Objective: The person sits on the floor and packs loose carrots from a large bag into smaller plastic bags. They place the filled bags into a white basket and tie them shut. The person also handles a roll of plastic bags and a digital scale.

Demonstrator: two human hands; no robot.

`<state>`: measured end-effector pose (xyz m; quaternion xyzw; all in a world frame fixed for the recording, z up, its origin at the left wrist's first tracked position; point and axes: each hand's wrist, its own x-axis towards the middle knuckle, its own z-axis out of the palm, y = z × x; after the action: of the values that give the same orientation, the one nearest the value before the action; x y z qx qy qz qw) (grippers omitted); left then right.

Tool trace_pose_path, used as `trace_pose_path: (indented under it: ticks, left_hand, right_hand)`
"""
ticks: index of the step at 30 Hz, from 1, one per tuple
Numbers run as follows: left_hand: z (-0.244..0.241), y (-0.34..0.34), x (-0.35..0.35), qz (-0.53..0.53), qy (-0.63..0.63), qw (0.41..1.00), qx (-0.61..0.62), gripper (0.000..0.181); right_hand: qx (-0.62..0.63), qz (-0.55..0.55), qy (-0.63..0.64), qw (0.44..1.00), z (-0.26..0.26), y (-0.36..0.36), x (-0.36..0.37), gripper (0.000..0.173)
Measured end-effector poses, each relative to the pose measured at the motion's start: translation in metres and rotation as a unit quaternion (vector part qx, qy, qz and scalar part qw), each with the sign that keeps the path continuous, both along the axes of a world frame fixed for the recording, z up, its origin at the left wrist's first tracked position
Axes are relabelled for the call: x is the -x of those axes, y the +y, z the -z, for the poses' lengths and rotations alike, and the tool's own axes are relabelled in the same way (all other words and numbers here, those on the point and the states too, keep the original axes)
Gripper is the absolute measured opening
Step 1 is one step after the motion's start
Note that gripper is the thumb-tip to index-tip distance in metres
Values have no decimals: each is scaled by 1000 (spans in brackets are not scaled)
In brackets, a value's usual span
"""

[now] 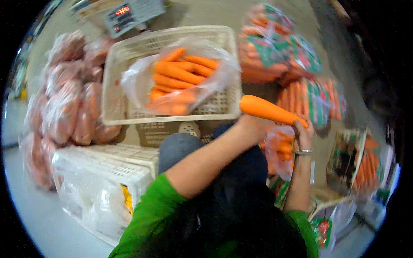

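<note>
One large orange carrot [271, 110] lies slanted between my hands, to the right of the crate. My right hand [303, 130], with a bracelet at the wrist, grips its thin end. Close under the thick end is my left hand [255, 127]; it is blurred and its fingers are hidden, so its hold cannot be told. Below my hands, by my knee, sits a plastic bag of carrots [282, 145]. In front of me a beige plastic crate [172, 121] holds an open clear bag [135, 79] with several loose carrots [180, 72] inside.
Filled plastic bags [64, 100] are piled at the left. A white crate [106, 161] with plastic sheeting stands below them. Packed carrot bags [267, 54] lie at the right, with more carrots [367, 167] farther right. A scale with a lit display [122, 16] stands behind the crate.
</note>
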<state>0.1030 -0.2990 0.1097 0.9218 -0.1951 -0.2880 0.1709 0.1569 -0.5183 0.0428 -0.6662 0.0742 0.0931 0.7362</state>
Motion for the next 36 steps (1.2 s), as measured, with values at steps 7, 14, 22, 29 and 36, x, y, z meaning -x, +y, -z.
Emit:
trace_pose_path:
  ticks: [7, 14, 22, 29, 36]
  left_hand:
    - [22, 0, 1, -17, 87, 996, -28, 36]
    - [48, -7, -1, -90, 116, 989, -10, 50]
    - [53, -19, -20, -2, 220, 968, -120, 42]
    - [72, -31, -20, 23, 184, 977, -108, 40]
    - [57, -30, -25, 51, 266, 945, -182, 34]
  right_hand:
    - [214, -290, -233, 903, -11, 282, -40, 30]
    - [304, -465, -389, 735, 83, 353, -34, 30]
    - [191, -308, -360, 860, 9, 335, -52, 28]
    - [-33, -220, -249, 943, -14, 300, -77, 28]
    - [-12, -225, -230, 947, -12, 297, -72, 28]
